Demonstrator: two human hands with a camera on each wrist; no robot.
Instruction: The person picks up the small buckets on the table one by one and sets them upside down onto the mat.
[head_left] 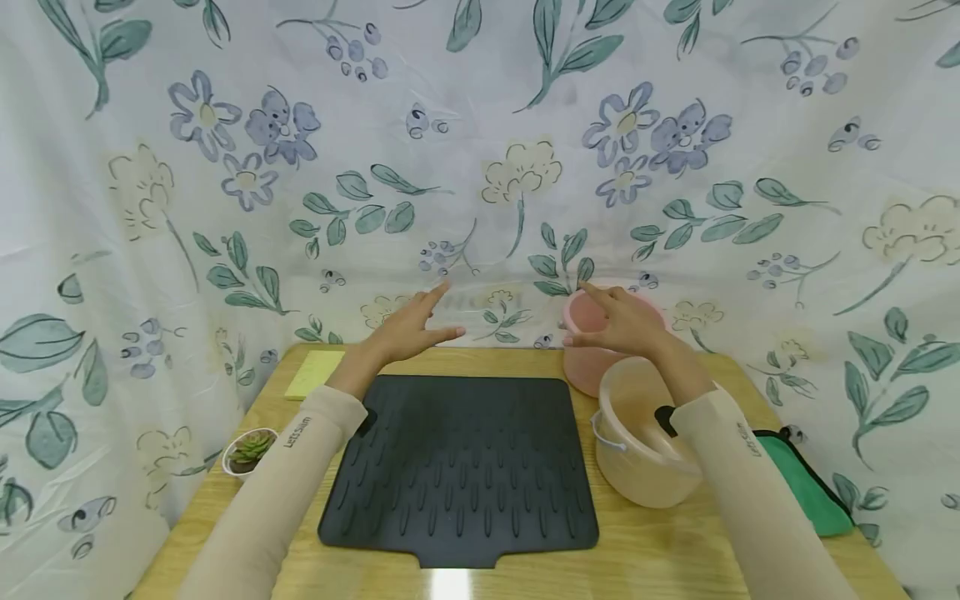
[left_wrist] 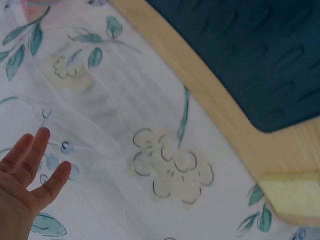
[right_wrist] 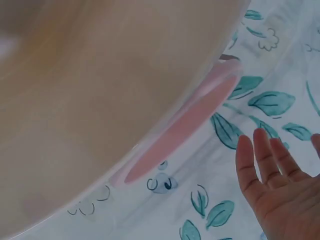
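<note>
Fingers (head_left: 429, 302) of our left hand (head_left: 408, 332) stretch out, thumb apart; those of our right hand (head_left: 628, 323) lie slightly spread. Just behind our right fingers stands a pink bucket (head_left: 588, 367); the right-wrist view shows the gap between them that the head view hides. Below those fingers sits a translucent bucket (head_left: 637, 467). Below and right of our left fingers lies a dark ribbed mat (head_left: 457, 467); left of them, a yellow pad (head_left: 313, 375). Farthest from our fingers, we see a potted plant (head_left: 251, 448) and green pouch (head_left: 808, 496) in the head view alone.
</note>
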